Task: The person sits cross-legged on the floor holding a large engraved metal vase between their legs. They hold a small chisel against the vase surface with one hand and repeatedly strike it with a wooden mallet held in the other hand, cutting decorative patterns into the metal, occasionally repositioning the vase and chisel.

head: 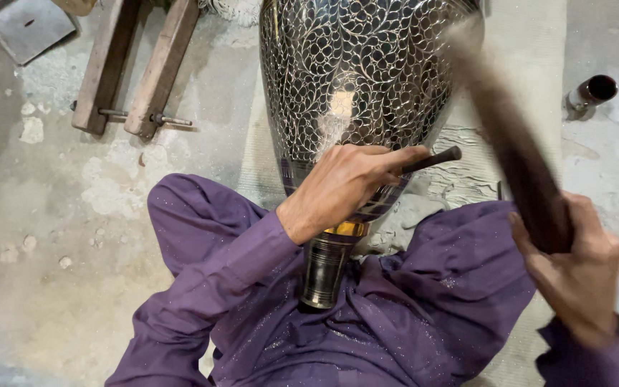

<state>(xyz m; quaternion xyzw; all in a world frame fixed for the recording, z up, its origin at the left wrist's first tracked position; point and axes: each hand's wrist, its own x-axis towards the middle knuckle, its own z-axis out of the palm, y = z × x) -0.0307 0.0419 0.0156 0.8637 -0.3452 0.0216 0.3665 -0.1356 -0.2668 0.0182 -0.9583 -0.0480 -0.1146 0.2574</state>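
black metal vase (356,79) lies across your lap, leaf engraving covering most of its body; your left hand (342,183) grips a chisel (431,159), right hand (574,265) clenches a blurred mallet (510,143).

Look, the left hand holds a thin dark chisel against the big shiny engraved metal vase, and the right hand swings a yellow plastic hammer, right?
Not quite. The head view shows the right hand swinging a dark wooden mallet, blurred. The left hand does hold the thin dark chisel against the big shiny engraved metal vase.

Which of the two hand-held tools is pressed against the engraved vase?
The thin dark metal punch in the left hand, its tip on the vase. The thick wooden striker in the right hand is raised and motion-blurred.
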